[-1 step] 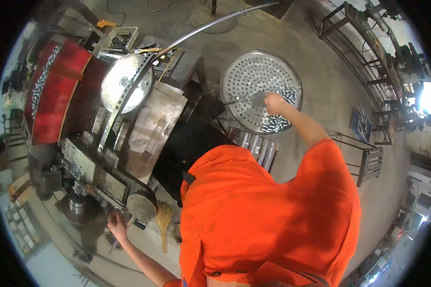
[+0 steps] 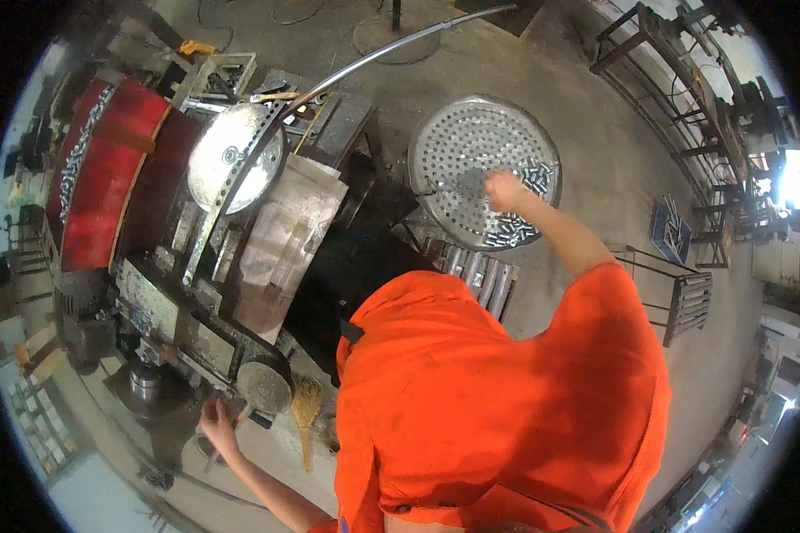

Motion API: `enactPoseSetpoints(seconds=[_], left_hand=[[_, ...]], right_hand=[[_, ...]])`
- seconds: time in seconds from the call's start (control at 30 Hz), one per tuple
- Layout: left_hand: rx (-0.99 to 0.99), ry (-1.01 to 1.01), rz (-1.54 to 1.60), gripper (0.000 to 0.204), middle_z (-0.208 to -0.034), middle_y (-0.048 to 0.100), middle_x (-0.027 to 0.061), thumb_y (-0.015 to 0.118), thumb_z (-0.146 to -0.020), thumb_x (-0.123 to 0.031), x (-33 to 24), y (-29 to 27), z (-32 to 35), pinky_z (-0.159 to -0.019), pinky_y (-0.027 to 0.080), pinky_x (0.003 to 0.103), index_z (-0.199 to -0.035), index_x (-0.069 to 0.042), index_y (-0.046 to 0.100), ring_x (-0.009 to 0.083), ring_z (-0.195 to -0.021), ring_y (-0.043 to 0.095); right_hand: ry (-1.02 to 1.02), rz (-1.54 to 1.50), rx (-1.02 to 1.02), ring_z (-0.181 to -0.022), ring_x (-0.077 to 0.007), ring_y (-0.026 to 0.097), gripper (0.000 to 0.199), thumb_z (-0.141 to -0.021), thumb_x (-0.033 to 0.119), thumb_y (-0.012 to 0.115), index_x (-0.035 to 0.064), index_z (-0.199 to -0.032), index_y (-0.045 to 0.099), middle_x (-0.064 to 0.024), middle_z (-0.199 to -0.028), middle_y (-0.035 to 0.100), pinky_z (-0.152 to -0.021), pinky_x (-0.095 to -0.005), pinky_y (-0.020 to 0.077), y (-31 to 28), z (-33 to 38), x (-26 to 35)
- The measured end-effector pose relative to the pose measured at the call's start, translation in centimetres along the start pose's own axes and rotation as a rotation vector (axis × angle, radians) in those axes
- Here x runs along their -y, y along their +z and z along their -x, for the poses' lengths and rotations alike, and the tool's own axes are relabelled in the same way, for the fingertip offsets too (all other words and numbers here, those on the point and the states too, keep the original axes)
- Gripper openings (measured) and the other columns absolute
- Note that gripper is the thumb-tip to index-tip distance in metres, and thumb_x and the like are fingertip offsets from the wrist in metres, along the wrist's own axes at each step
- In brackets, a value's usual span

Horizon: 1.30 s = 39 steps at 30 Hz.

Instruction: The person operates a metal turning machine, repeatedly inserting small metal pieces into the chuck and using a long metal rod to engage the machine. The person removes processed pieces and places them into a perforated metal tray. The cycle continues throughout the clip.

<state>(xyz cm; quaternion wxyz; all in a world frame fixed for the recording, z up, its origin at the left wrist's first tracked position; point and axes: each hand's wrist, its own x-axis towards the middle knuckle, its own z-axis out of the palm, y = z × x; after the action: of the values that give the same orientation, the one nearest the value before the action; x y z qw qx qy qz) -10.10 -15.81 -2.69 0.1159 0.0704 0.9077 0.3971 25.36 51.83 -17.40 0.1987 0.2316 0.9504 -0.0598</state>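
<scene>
My right hand (image 2: 507, 191) is closed over a round, perforated metal disc (image 2: 449, 142), its fingers bent together. Whatever they hold is hidden. Short shiny metal cylinders (image 2: 511, 229) lie loose on the disc's right and lower right, beside my hand. Down at the lower left, my left hand (image 2: 216, 425) has its fingers curled in next to a rod-like handle (image 2: 242, 411) at the front of a machine. What lies between those fingers is too small to make out. A round, dull metal cover (image 2: 265, 387) sits just right of that hand.
The machine carries a pale round plate (image 2: 231, 164) and a long drilled bar (image 2: 213, 218). A flat metal sheet (image 2: 284, 240) lies beside them. Red panels (image 2: 107, 169) stand at the left. A straw brush (image 2: 306, 404) is near the cover. Metal rollers (image 2: 476, 274) sit below the disc.
My right hand has shifted slightly to the left over the disc. My left hand stays by the handle, its fingers a little differently posed.
</scene>
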Motion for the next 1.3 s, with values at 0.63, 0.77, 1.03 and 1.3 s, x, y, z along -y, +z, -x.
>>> enactPoseSetpoints(seconds=[0.63,0.77,1.03,1.3], left_hand=[[0.098,0.000,1.047,0.026,-0.072,0.061,0.0046,0.056,-0.089,-0.025,-18.5,6.7,6.1,-0.057,0.046,0.026,-0.089,0.001,0.060,0.0128,-0.062,0.058],[0.011,0.102,0.741,0.020,-0.064,0.059,0.0040,0.061,-0.087,-0.018,-18.4,4.6,6.3,-0.051,0.045,0.025,-0.080,0.002,0.061,0.0106,-0.054,0.056],[-0.051,0.108,0.458,0.018,-0.068,0.062,0.0030,0.064,-0.085,-0.016,-16.0,0.2,6.4,-0.054,0.047,0.024,-0.083,0.002,0.063,0.0080,-0.060,0.057],[-0.563,-0.029,0.032,0.035,-0.070,0.064,0.0094,0.063,-0.083,-0.021,-10.0,-10.7,12.9,-0.059,0.046,0.030,-0.110,0.000,0.056,0.0155,-0.065,0.061]], right_hand=[[-1.443,-1.020,-0.411,-0.083,-0.0299,0.056,0.020,-0.056,0.008,0.061,0.0034,-0.075,0.064,-0.0142,-0.098,0.059,-0.071,-0.0359,0.0467,-26.0,2.5,43.4],[-1.493,-0.793,-0.431,-0.084,-0.0324,0.056,0.025,-0.056,0.013,0.060,0.0022,-0.078,0.063,-0.0153,-0.100,0.058,-0.073,-0.0367,0.0475,-26.2,2.5,44.5],[-1.717,-0.397,-0.227,-0.078,-0.0321,0.053,0.022,-0.055,0.016,0.061,0.0029,-0.073,0.065,-0.0143,-0.089,0.058,-0.069,-0.0402,0.0461,-29.8,1.7,49.6],[-1.404,0.097,-0.530,-0.087,-0.0331,0.055,0.020,-0.052,0.018,0.060,0.0015,-0.062,0.064,-0.0143,-0.082,0.062,-0.077,-0.0414,0.0461,-31.9,-6.5,61.2]])
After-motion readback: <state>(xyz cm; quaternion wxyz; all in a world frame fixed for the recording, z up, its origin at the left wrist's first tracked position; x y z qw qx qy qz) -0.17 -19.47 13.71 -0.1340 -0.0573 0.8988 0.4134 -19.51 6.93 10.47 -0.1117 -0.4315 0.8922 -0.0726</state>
